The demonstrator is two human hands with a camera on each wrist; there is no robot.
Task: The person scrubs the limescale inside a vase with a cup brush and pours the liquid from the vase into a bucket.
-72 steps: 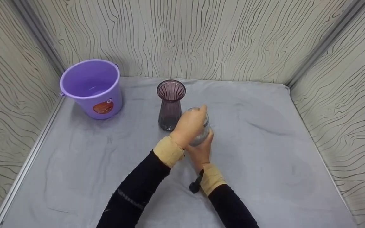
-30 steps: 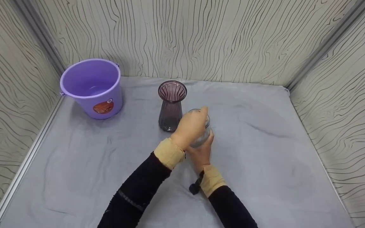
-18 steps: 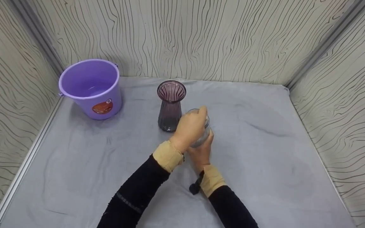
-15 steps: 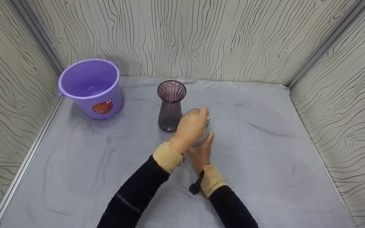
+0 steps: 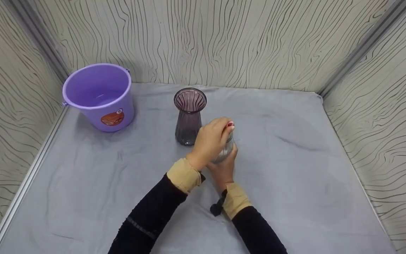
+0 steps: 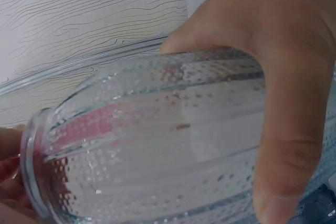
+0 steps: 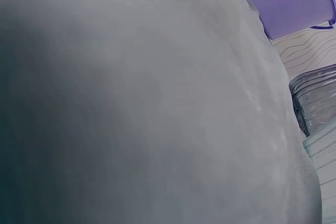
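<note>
A clear glass jar (image 5: 225,152) with a dotted, ribbed body (image 6: 184,145) stands mid-table. My right hand (image 5: 223,171) grips it low, thumb and fingers spread round the glass, which also shows in the left wrist view. Over the mouth, my left hand (image 5: 207,140) pinches something red (image 5: 230,124) between thumb and fingers. Through the glass, pink (image 6: 100,124) shows just inside the neck; I cannot tell what kind of thing it is. In the right wrist view only the jar's edge (image 7: 323,153) appears, and no hand.
Just left of the jar stands a purple fluted glass vase (image 5: 189,123). A purple bucket (image 5: 127,109) with a red label sits at the back left corner. Grey cloth (image 5: 287,169) covers the table, and patterned walls (image 5: 224,42) enclose its back and sides.
My left hand has turned at the jar's mouth, its thumb now lower, and the red thing has come into sight between the fingers. My right hand and the jar have stayed put.
</note>
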